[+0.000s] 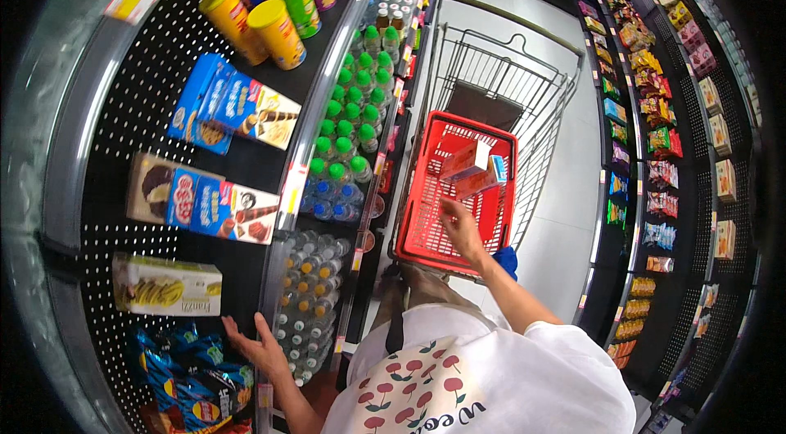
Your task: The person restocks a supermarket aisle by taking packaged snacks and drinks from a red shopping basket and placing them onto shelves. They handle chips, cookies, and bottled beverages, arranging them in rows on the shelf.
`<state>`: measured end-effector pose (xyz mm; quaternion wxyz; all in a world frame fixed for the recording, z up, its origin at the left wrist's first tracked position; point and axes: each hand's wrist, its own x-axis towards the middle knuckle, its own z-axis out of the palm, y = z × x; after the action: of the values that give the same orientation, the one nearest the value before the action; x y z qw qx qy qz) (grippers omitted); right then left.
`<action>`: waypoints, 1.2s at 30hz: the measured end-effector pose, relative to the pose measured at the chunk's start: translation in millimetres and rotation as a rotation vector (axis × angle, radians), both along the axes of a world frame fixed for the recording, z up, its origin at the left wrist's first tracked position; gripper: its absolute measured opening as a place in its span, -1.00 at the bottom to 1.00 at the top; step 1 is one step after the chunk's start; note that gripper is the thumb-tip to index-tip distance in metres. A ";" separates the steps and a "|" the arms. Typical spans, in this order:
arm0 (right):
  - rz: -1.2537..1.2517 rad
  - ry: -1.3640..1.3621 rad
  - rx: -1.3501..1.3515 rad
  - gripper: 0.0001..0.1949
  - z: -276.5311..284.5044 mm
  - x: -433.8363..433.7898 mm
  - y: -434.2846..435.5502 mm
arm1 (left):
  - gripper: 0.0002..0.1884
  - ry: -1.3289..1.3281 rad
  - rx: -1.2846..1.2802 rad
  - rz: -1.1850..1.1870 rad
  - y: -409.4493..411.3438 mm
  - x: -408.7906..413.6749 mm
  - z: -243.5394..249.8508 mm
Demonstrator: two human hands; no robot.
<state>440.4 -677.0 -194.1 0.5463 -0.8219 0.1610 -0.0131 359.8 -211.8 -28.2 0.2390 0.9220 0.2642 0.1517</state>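
Note:
My left hand (255, 342) reaches over the edge of the left shelf, fingers spread and holding nothing. It is just below a box of Franzzi biscuits (167, 285) and beside blue-black bags of chips (202, 372). My right hand (459, 228) hangs over a red plastic shopping basket (407, 200), fingers apart, with nothing seen in it. Inside the basket lie a box with a white end (465, 162) and a red-and-blue box (482, 183), tilted against each other. The basket rests on a wire shopping cart (543, 127).
Wafer roll boxes (202, 200) and upright snack canisters (277, 32) stand farther along the left shelf. Below it are bottles with green caps (353, 111) and others with orange caps (313, 268). Across the tiled aisle (552, 237), shelves hold bagged snacks (654, 108) and boxes (724, 181).

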 end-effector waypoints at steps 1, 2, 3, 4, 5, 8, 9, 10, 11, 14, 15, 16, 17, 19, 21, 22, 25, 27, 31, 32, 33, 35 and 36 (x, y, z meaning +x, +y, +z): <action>-0.063 -0.029 -0.085 -0.54 -24.9 -0.6 -26.4 | -0.17 0.052 0.060 0.004 1.4 0.1 -1.6; -0.070 -0.021 -0.146 -0.51 -32.0 4.1 -49.6 | -0.16 0.149 0.161 -0.021 -1.9 2.4 4.4; -0.076 -0.011 -0.206 -0.48 -37.8 10.8 -70.7 | -0.16 0.248 0.263 -0.045 -5.4 3.7 12.9; -0.097 0.027 -0.288 -0.46 -49.1 16.5 -88.4 | -0.15 0.282 0.265 -0.054 -5.5 4.5 15.4; -0.118 0.065 -0.371 -0.45 -63.5 22.5 -104.0 | -0.15 0.317 0.267 -0.064 -4.1 5.6 16.9; -0.097 0.072 -0.332 -0.42 -96.7 53.6 -134.2 | -0.12 0.431 0.231 -0.031 -17.5 12.0 36.5; -0.087 0.094 -0.345 -0.41 -102.8 65.5 -137.3 | -0.11 0.469 0.214 -0.013 -22.6 16.1 41.7; -0.084 0.211 -0.345 -0.39 -90.6 75.7 -136.5 | -0.09 0.472 0.204 -0.017 -24.8 18.2 43.1; -0.050 0.167 -0.392 -0.36 -112.3 83.6 -144.8 | -0.08 0.475 0.195 -0.018 -26.1 17.9 44.4; -0.048 0.281 -0.400 -0.34 -153.1 96.7 -166.0 | -0.07 0.472 0.198 -0.044 -24.4 16.8 42.2; -0.054 0.348 -0.316 -0.37 -167.9 101.7 -172.0 | -0.06 0.466 0.203 -0.049 -23.9 16.6 41.0; -0.099 0.305 -0.376 -0.44 -171.2 107.3 -171.0 | -0.03 0.468 0.174 -0.028 -27.0 17.6 42.5; -0.144 0.262 -0.435 -0.50 -175.0 113.4 -168.4 | -0.02 0.475 0.186 -0.017 -27.9 17.5 42.9; -0.202 0.315 -0.449 -0.59 -157.2 124.9 -172.7 | 0.00 0.487 0.197 -0.008 -30.6 19.4 41.1; -0.267 0.236 -0.605 -0.53 -188.9 125.7 -167.9 | 0.06 0.518 0.198 0.029 -38.1 20.2 44.2; -0.316 0.262 -0.572 -0.49 -183.0 129.8 -160.8 | 0.07 0.529 0.196 0.050 -40.9 19.7 45.4; -0.360 0.403 -0.484 -0.35 -199.1 131.6 -163.2 | 0.11 0.535 0.178 0.030 -42.6 27.3 49.6; -0.335 0.369 -0.496 -0.47 -206.2 133.5 -160.3 | 0.11 0.543 0.203 0.022 -37.9 23.2 42.6; -0.417 0.096 -0.104 -0.66 -199.0 120.9 -152.8 | 0.12 0.550 0.178 0.032 -45.9 27.4 49.6; -0.496 0.021 0.130 -0.62 -200.9 115.9 -154.2 | 0.11 0.560 0.188 0.029 -47.7 30.0 51.4; -0.366 0.032 -0.158 -0.67 -185.0 110.4 -147.2 | 0.11 0.540 0.183 0.020 -49.0 29.5 52.0; -0.223 0.126 -0.442 -0.53 -142.5 96.3 -140.3 | 0.11 0.501 0.165 0.010 -47.7 23.4 52.1; -0.190 0.080 -0.303 -0.53 -121.4 88.8 -142.3 | 0.11 0.500 0.209 -0.020 -44.8 21.2 50.2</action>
<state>529.2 -819.3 -315.5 0.4054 -0.8758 0.2558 -0.0560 381.0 -256.6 22.0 0.0715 0.9530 0.2888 -0.0567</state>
